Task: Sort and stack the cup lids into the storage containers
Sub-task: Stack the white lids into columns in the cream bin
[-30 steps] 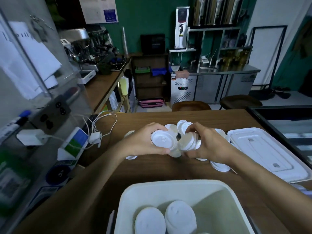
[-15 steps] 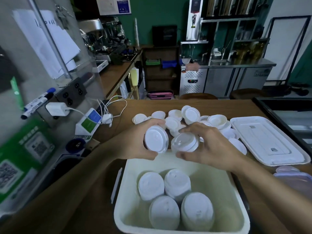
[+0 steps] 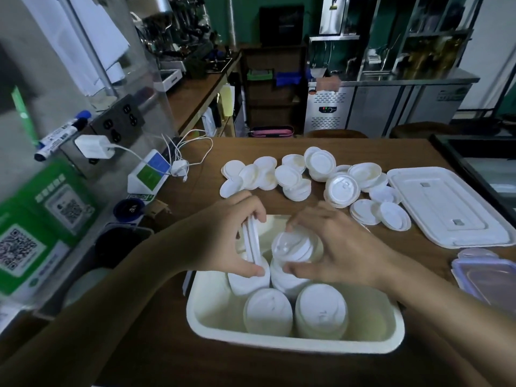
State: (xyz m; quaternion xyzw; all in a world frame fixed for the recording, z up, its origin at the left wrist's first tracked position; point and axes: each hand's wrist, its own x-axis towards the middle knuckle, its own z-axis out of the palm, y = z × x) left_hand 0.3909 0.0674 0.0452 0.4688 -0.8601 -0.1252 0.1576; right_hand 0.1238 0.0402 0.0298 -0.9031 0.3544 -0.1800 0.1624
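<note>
Holding lids over the bin (image 3: 293,346) at lower centre of the frame: your left hand (image 3: 223,236) pinches a few lids (image 3: 251,243) on edge, thumb below and fingertips above; your right hand (image 3: 335,247) cups a short, slightly fanned stack (image 3: 293,247) above the rear right pile. Four piles (image 3: 321,311) already stand in the bin; loose lids (image 3: 318,169) lie scattered on the table (image 3: 405,152) at centre right. These lids are probably light, thin, springy and slick, so they will likely slide apart. Grip across the rims, squared up, and lower flat onto a pile.
</note>
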